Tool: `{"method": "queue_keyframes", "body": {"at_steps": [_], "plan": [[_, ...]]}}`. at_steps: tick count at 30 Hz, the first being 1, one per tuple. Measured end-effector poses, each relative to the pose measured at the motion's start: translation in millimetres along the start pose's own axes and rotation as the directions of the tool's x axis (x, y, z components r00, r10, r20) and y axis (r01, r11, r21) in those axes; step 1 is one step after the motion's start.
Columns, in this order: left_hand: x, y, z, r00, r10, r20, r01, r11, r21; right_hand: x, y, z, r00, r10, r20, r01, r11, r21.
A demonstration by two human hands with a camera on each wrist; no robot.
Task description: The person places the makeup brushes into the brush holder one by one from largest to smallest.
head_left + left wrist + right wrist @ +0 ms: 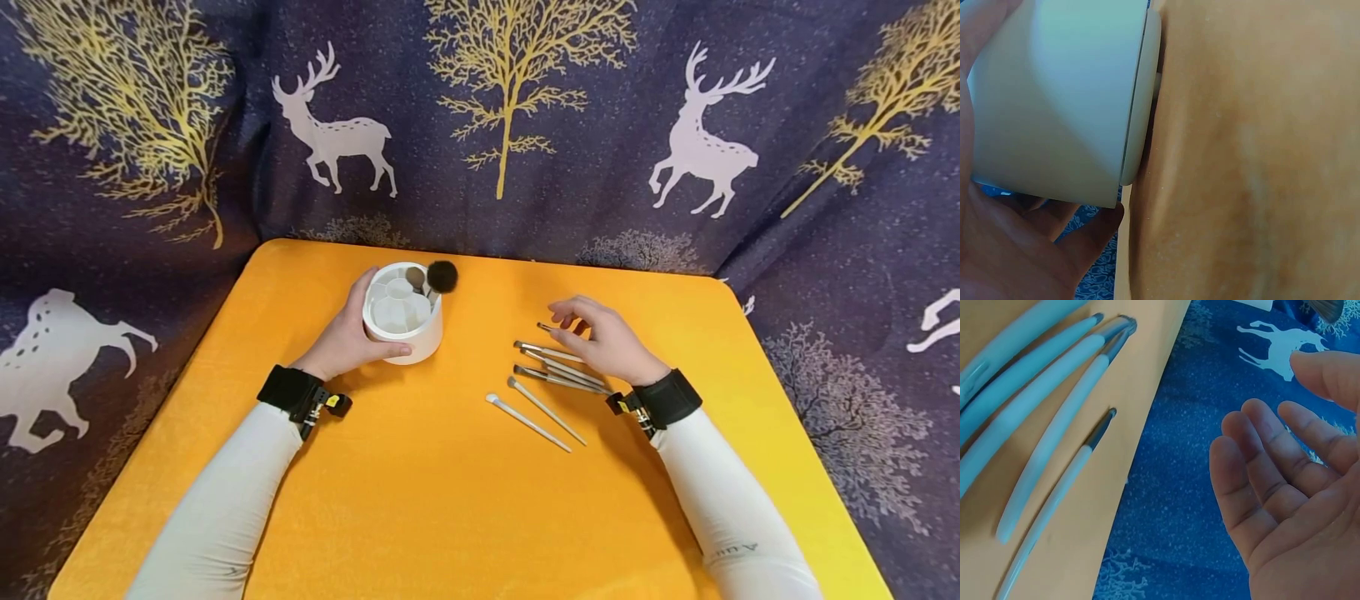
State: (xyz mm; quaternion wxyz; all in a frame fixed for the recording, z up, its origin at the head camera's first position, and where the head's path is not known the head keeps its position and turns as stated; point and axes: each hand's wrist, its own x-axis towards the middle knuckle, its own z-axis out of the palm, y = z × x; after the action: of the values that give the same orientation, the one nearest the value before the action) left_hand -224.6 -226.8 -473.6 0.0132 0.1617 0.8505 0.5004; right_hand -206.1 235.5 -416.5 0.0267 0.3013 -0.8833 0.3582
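Note:
My left hand grips a white round makeup brush holder at the left, thumb along its near side and fingers round the far side. The holder has several compartments inside. A black fluffy brush and a smaller brown brush stand in it. In the left wrist view the holder's smooth wall fills the palm. My right hand hovers over several makeup brushes, its palm empty and fingers relaxed in the right wrist view. One thin brush lies apart from the others there.
Two more brushes lie nearer the front, a pale-tipped one and a slim one. The orange table meets a dark blue curtain with deer and trees at its back edge.

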Motion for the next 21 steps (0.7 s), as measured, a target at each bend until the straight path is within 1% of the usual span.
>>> {"method": "queue_keyframes", "body": {"at_steps": [6,11,18,21], "plan": [[-0.6,2.6,0.3,1.000,0.000,0.002,0.000,1.000,-0.005,-9.2,4.9,-6.8,1.000,0.011,0.003,-0.011,1.000,-0.018],[0.0,1.0,1.6,1.000,-0.007,0.002,0.007,1.000,-0.005,-15.8,7.6,-11.0,1.000,0.019,0.006,-0.019,0.999,-0.032],[0.2,1.0,0.4,1.000,-0.008,-0.001,0.008,1.000,0.002,-23.0,11.9,-11.4,1.000,0.023,0.007,-0.023,0.996,-0.081],[-1.6,0.0,1.0,1.000,-0.016,0.005,0.016,1.000,0.008,-28.3,13.8,-9.5,0.999,0.039,0.026,-0.036,0.994,-0.099]]}}
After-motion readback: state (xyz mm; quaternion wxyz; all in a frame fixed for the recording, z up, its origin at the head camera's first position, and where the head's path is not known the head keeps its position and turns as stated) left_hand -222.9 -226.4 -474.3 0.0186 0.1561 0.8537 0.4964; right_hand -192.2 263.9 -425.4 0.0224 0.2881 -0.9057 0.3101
